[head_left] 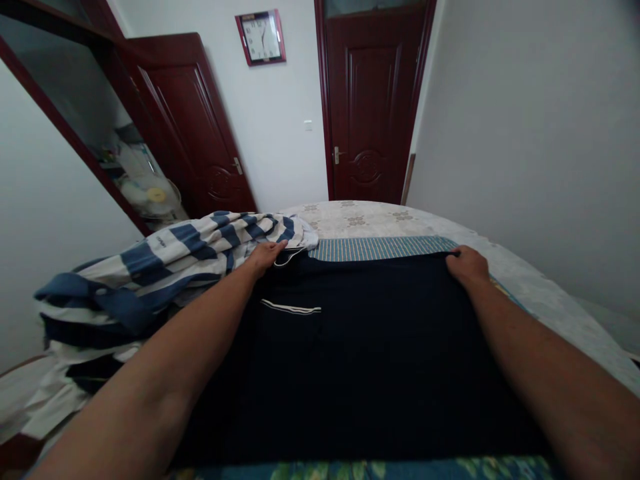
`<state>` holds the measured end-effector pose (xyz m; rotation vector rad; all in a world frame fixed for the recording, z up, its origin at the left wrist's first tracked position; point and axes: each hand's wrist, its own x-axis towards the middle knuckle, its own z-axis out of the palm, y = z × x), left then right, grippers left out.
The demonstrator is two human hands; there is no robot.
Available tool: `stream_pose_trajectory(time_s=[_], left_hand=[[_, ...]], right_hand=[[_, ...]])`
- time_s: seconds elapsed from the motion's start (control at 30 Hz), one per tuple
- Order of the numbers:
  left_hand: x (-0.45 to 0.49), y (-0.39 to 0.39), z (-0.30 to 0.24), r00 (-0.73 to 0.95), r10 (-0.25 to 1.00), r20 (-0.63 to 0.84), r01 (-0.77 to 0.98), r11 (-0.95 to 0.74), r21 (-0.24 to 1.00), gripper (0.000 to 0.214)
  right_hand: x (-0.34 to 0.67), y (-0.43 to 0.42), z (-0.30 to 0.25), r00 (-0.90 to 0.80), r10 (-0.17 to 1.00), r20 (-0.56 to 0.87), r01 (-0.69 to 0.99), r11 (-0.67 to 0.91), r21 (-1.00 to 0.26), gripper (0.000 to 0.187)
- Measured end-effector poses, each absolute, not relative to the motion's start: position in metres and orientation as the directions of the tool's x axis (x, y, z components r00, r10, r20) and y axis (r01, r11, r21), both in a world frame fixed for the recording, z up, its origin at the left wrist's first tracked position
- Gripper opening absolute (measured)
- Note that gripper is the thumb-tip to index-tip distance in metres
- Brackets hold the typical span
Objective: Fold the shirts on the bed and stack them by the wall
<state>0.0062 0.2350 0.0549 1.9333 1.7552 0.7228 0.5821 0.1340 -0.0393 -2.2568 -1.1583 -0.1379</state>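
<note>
A dark navy garment [380,347] lies spread flat in front of me, with a white-trimmed pocket edge [291,307] on its left part. My left hand [267,259] is closed on its far left corner, where a thin white cord or trim loops beside the fingers. At the far right corner, my right hand [468,265] pinches the same garment's edge. The far edge runs fairly straight between both hands. The garment's kind is not fully clear.
Left of the garment is a heap of blue-and-white striped clothing [165,253]. Beneath the garment lies a striped and floral cloth [380,249], on a table with a pale patterned cover [355,217]. Beyond stand dark red doors [370,107] and a wall clock [261,37].
</note>
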Motion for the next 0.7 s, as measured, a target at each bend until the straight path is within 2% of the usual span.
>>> stream_pose_trajectory(time_s=[0.17, 0.27, 0.43, 0.57, 0.7], left_hand=[[0.004, 0.233, 0.066, 0.29, 0.957, 0.012, 0.782, -0.244, 0.573, 0.055], [0.005, 0.232, 0.075, 0.257, 0.965, 0.042, 0.804, -0.238, 0.545, 0.05], [0.012, 0.22, 0.09, 0.239, 0.967, 0.088, 0.745, -0.24, 0.622, 0.043], [0.01, 0.203, 0.104, 0.181, 0.971, 0.154, 0.652, -0.236, 0.721, 0.041], [0.003, 0.174, 0.118, 0.114, 0.973, 0.202, 0.596, -0.23, 0.77, 0.039]], right_hand=[[0.581, 0.131, -0.036, 0.629, 0.689, 0.361, 0.747, -0.408, -0.525, 0.035], [0.581, 0.124, -0.028, 0.634, 0.694, 0.341, 0.717, -0.363, -0.595, 0.035], [0.585, 0.098, -0.003, 0.682, 0.688, 0.249, 0.608, -0.344, -0.716, 0.032], [0.588, 0.069, 0.016, 0.702, 0.656, 0.276, 0.585, -0.309, -0.75, 0.035], [0.588, 0.033, 0.024, 0.723, 0.615, 0.315, 0.572, -0.277, -0.772, 0.039]])
